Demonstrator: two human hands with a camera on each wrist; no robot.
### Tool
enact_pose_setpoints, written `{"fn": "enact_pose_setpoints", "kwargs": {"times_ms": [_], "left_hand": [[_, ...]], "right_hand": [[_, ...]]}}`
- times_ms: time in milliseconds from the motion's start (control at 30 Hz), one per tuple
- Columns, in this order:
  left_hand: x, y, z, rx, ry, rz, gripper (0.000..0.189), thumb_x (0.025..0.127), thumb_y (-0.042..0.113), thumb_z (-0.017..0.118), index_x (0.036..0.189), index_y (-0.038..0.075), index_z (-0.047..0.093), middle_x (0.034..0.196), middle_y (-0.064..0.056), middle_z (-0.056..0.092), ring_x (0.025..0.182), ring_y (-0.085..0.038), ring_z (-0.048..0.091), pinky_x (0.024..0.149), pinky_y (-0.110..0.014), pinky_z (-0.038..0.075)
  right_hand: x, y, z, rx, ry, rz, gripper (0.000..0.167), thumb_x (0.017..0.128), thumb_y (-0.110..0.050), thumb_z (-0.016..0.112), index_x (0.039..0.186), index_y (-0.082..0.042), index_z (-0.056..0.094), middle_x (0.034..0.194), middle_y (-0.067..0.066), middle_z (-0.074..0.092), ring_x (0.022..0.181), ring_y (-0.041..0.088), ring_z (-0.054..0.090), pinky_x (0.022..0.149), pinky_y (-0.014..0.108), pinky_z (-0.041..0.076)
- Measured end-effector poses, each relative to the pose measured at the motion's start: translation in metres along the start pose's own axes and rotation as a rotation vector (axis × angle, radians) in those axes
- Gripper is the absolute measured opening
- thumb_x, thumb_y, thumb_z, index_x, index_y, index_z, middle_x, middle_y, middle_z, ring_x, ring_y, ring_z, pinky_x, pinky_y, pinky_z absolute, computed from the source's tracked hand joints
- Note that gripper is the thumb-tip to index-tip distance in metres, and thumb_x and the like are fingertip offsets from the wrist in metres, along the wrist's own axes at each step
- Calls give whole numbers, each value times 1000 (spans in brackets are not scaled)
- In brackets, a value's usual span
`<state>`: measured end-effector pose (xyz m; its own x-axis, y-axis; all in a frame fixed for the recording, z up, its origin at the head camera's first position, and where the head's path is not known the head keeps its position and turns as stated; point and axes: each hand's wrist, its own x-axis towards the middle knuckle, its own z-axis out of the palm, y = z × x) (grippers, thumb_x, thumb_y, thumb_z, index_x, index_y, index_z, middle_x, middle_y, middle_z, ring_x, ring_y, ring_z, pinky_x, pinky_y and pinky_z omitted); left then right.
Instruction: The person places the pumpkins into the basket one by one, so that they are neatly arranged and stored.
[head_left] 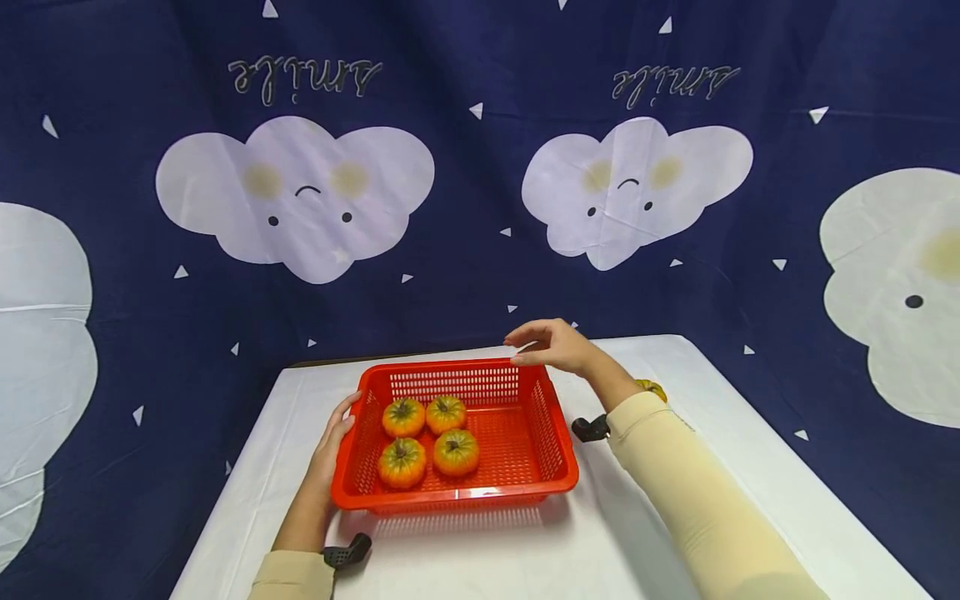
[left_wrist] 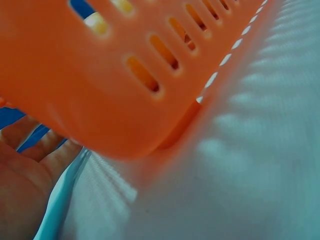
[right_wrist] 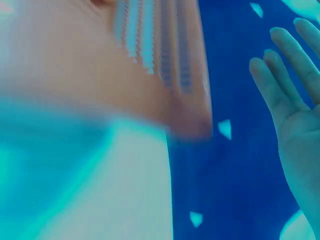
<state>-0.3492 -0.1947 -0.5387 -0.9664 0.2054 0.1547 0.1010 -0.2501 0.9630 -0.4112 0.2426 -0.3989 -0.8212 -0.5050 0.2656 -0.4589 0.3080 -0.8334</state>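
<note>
A red plastic basket (head_left: 513, 492) with slotted walls stands on the white table. Several small orange-and-green pumpkins (head_left: 402, 463) sit on its left half. My left hand (head_left: 327, 450) rests against the left side of the basket, fingers extended along the outside near the rim. In the left wrist view those fingers (left_wrist: 55, 150) show beside the basket's orange-looking wall (left_wrist: 100, 100). Over the back right corner is my right hand (head_left: 555, 346), holding nothing, its fingers loosely bent. In the right wrist view its palm (right_wrist: 305, 135) faces the basket, apart from the wall (right_wrist: 185, 100).
Another pumpkin (head_left: 651, 388) lies on the table to the right, partly hidden behind my right forearm. The white cloth-covered table (head_left: 457, 567) ends at a dark blue curtain (head_left: 472, 300) printed with clouds. Black wrist devices (head_left: 348, 552) stick out from both wrists.
</note>
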Motion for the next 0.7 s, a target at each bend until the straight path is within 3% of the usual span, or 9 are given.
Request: {"fn": "enact_pose_setpoints", "kwargs": {"times_ms": [133, 233, 400, 533, 700], "left_hand": [[-4, 0, 0, 10, 27, -39, 55, 114, 39, 41, 166, 26, 28, 163, -11, 36, 140, -30, 47, 104, -42, 51], [-9, 0, 3, 22, 66, -103, 55, 112, 42, 44, 164, 36, 29, 167, -4, 31, 148, -33, 37, 106, -49, 47], [-9, 0, 4, 33, 65, -103, 55, 112, 41, 43, 164, 35, 28, 167, -6, 31, 149, -36, 36, 106, -51, 47], [-7, 0, 4, 46, 56, -87, 55, 112, 40, 42, 164, 34, 27, 167, -7, 31, 149, -37, 35, 107, -52, 45], [-3, 0, 6, 35, 54, -78, 54, 113, 39, 42, 164, 32, 28, 166, -7, 33, 148, -35, 36, 108, -49, 45]], "right_hand": [[-20, 17, -39, -6, 169, 28, 45, 89, -5, 84, 131, 1, 69, 132, 20, 68, 118, 37, 66, 94, 33, 57], [-40, 33, -66, -28, 286, 62, 48, 91, -5, 83, 135, 3, 66, 136, 20, 66, 120, 31, 64, 96, 30, 55], [-83, 59, -103, -99, 427, 145, 58, 91, -9, 85, 142, 5, 61, 144, 24, 59, 135, 33, 52, 115, 47, 40], [-118, 75, -120, -145, 471, 257, 70, 90, -17, 87, 149, 2, 55, 152, 23, 52, 147, 38, 36, 122, 55, 24], [-155, 97, -124, -115, 453, 351, 81, 90, -20, 87, 156, 3, 45, 159, 26, 41, 150, 46, 27, 122, 60, 19]]}}
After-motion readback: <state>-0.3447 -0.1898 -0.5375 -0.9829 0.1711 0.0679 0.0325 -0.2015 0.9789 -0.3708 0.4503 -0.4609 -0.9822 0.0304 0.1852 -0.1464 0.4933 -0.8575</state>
